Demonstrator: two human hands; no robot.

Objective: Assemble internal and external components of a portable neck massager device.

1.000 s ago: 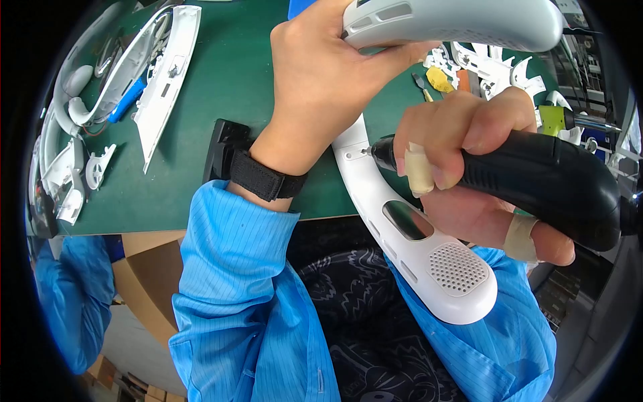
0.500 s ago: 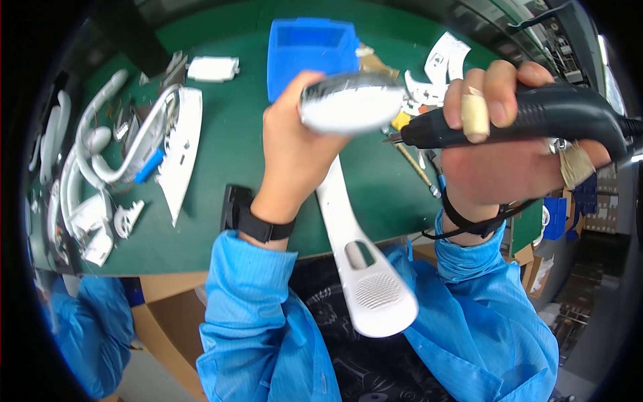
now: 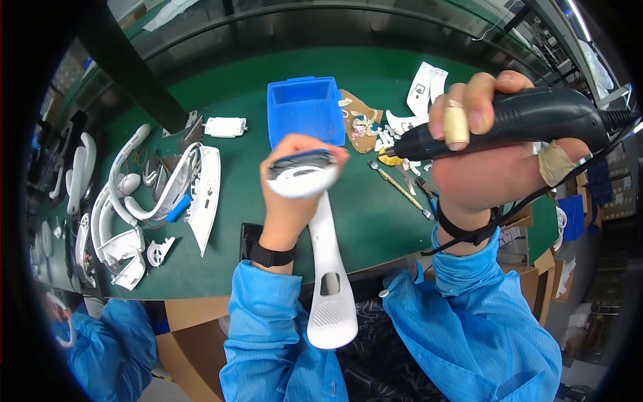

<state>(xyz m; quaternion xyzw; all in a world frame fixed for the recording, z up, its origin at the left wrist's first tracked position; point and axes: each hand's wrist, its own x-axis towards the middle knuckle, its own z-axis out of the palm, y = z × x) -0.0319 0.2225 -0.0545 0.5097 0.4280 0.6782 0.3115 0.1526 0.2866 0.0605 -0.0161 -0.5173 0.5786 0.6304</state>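
My left hand [image 3: 289, 218] is wrapped round the upper part of a long white plastic housing [image 3: 324, 248]. Its rounded, glossy head faces up at the hand, and its lower end, with an oval slot and a dimpled patch, hangs toward my body. To the right, my right hand [image 3: 485, 171] grips a black electric screwdriver [image 3: 546, 120]. The tool lies nearly level, its tip pointing left toward the housing, with a gap between them. Tan covers wrap one finger and the thumb of my right hand.
A blue bin [image 3: 305, 137] stands at mid-table beside a brown scrap [image 3: 365, 130] with small bits. Curved white housings [image 3: 204, 201] crowd the left side. A brush-like tool [image 3: 402, 189] lies under the screwdriver. Another person's blue sleeve [image 3: 117, 348] shows at lower left.
The housing has tilted and swung left, its lower end now hanging more upright. The screwdriver has shifted slightly left and down. My view has tipped up, showing more of the table's far side.
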